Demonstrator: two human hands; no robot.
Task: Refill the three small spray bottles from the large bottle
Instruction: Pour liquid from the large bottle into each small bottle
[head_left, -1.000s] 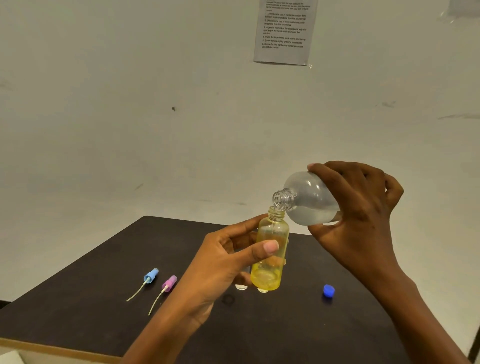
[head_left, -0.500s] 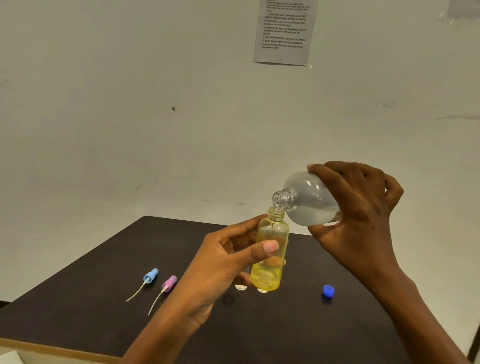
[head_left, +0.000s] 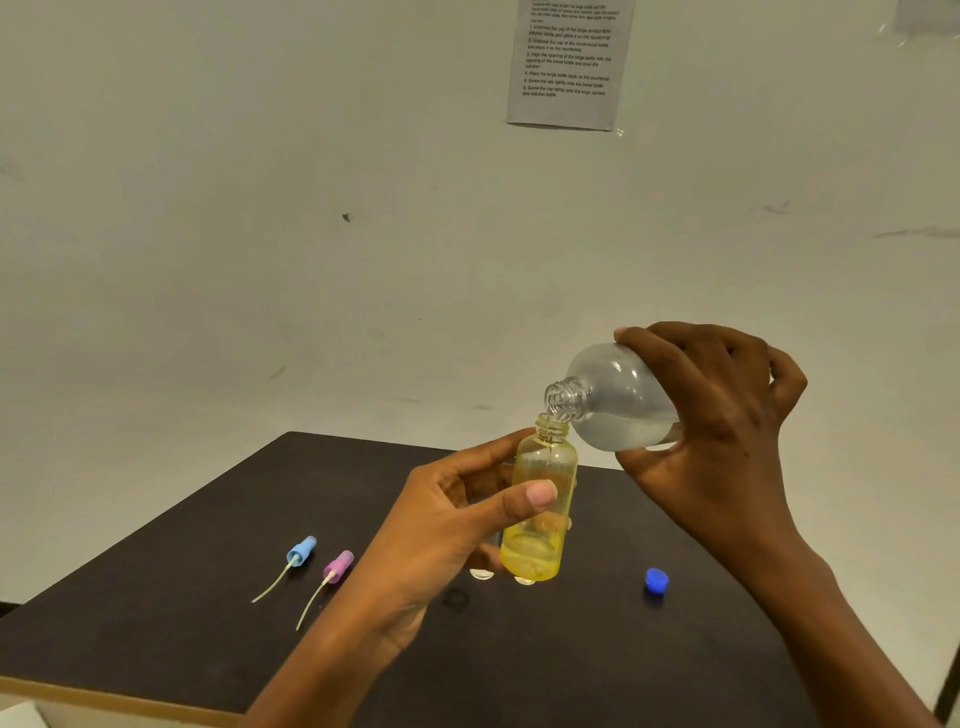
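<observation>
My left hand (head_left: 457, 525) holds a small yellow bottle (head_left: 540, 499) upright above the dark table (head_left: 182, 623), its neck uncapped. My right hand (head_left: 711, 415) grips the large clear bottle (head_left: 618, 400), tilted with its open mouth touching the yellow bottle's neck. Clear liquid fills the lower side of the large bottle, and a little liquid sits in the bottom of the yellow one. Two pale round bases (head_left: 483, 573) show on the table behind the yellow bottle; the rest of those things is hidden.
A blue spray head (head_left: 300, 552) and a pink spray head (head_left: 337, 565), each with a thin dip tube, lie on the table's left part. A blue cap (head_left: 656, 580) lies to the right. A printed sheet (head_left: 569, 62) hangs on the wall.
</observation>
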